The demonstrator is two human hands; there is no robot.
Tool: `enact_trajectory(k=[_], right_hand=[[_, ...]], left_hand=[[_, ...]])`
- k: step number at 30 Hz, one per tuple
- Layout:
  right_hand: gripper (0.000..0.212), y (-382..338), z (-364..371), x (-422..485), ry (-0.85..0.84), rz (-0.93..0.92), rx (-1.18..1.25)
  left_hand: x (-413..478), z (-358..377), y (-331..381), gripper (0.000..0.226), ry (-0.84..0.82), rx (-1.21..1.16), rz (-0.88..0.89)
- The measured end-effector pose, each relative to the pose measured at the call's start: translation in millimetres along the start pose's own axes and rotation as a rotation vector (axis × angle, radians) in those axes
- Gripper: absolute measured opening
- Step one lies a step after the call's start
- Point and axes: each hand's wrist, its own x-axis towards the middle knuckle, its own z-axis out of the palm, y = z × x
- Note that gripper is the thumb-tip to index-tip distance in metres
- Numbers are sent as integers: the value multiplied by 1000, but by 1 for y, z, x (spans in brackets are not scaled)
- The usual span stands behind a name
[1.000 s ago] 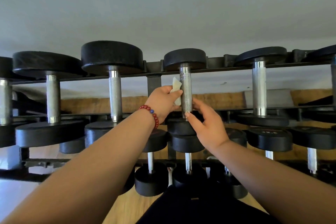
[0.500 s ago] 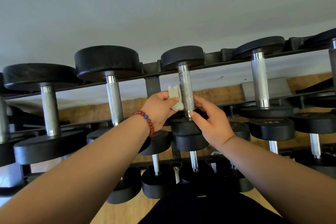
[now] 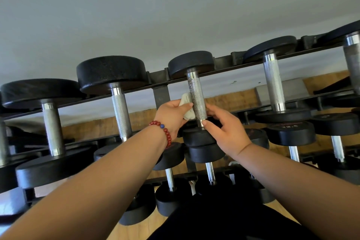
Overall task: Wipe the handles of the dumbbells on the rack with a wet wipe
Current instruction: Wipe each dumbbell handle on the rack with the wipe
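Note:
A black dumbbell with a knurled steel handle [image 3: 196,95] lies on the top tier of the rack [image 3: 159,82], in the middle of the view. My left hand [image 3: 171,115], with a red bead bracelet on its wrist, holds a folded white wet wipe [image 3: 186,107] against the left side of that handle. My right hand [image 3: 228,130] grips the handle's lower end from the right, thumb on the steel collar above the near weight head [image 3: 198,136].
More dumbbells line the top tier: two to the left [image 3: 121,111] [image 3: 52,128] and two to the right [image 3: 273,85] [image 3: 352,64]. Smaller dumbbells [image 3: 209,161] fill the lower tiers. A grey wall rises behind, and wood floor shows below.
The view has tilted, so the rack sits lower on the left. My left hand with the wipe has slid slightly down the handle. My right hand keeps its hold at the lower end.

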Motion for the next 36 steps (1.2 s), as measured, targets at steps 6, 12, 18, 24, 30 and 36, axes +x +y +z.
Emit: enact_trajectory(k=[6, 12, 18, 24, 30, 36], right_hand=[[52, 3, 1, 1, -3, 23, 3], [50, 2, 2, -1, 22, 26, 8], [52, 1, 4, -1, 33, 37, 8], [54, 2, 3, -1, 51, 42, 10], [49, -1, 3, -1, 47, 50, 1], [52, -2, 3, -2, 39, 59, 0]], left_hand=[[-2, 7, 5, 14, -25, 57, 35], [-1, 0, 4, 18, -103, 206, 84], [-4, -5, 2, 16, -233, 223, -1], [1, -5, 0, 15, -213, 208, -1], [8, -14, 17, 13, -246, 153, -9], [5, -16, 19, 12, -198, 48, -57]])
